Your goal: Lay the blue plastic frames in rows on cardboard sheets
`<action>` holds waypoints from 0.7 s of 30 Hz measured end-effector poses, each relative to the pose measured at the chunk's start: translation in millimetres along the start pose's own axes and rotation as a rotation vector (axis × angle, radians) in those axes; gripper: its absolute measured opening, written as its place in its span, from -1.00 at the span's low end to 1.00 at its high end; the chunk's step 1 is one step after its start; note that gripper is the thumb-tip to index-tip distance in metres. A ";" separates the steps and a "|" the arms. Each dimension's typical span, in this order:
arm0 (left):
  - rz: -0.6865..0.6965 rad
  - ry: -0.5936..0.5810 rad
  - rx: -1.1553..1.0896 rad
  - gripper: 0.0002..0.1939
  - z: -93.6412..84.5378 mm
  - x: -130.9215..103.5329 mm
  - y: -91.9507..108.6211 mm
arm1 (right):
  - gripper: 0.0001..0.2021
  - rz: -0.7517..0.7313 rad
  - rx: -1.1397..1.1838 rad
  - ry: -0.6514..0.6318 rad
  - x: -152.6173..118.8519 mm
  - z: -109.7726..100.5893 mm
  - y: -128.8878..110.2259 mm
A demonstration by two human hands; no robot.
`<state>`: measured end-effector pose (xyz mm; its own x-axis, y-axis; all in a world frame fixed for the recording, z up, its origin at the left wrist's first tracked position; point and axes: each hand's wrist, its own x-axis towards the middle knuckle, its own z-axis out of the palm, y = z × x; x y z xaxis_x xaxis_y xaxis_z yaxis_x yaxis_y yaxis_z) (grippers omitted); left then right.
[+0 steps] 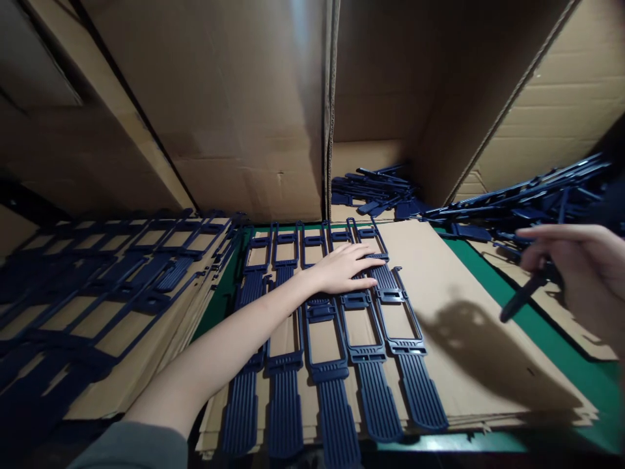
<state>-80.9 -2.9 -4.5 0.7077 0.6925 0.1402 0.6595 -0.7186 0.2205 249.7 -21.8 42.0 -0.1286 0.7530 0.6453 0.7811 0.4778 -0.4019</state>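
Note:
My left hand lies flat, fingers spread, on the upper part of a row of dark blue plastic frame parts. These parts, each with a ribbed tab toward me, lie side by side on a stack of cardboard sheets. At the right, my right hand is raised above the sheets' right side, its fingers curled round a dark handle-like tool that points down and left. The hand's shadow falls on the bare cardboard.
More blue parts cover another cardboard stack on the left. Loose blue parts are heaped in an open cardboard box behind and at the right. Green tabletop shows between the stacks. Tall box walls stand behind.

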 end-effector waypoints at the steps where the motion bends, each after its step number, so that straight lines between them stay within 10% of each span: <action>1: 0.001 -0.001 0.001 -0.51 -0.3 -0.1 0.1 | -0.66 -0.051 0.075 -0.084 10.3 3.6 -3.9; 7: 0.008 0.011 0.010 -0.51 -1.8 0.0 1.3 | -0.64 -0.214 0.034 -0.518 42.1 63.6 -7.5; 12: -0.014 -0.017 0.008 -0.51 -3.8 0.2 1.9 | -0.67 -0.214 0.096 -0.492 30.6 107.2 4.6; 21: -0.022 -0.015 -0.006 -0.54 -6.1 -0.5 1.7 | -0.68 -0.232 0.249 -0.392 23.2 101.2 27.5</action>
<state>-81.7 -4.1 1.7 0.6968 0.7070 0.1210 0.6733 -0.7028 0.2294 206.3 54.6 -19.8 -0.5378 0.7047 0.4628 0.5417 0.7095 -0.4508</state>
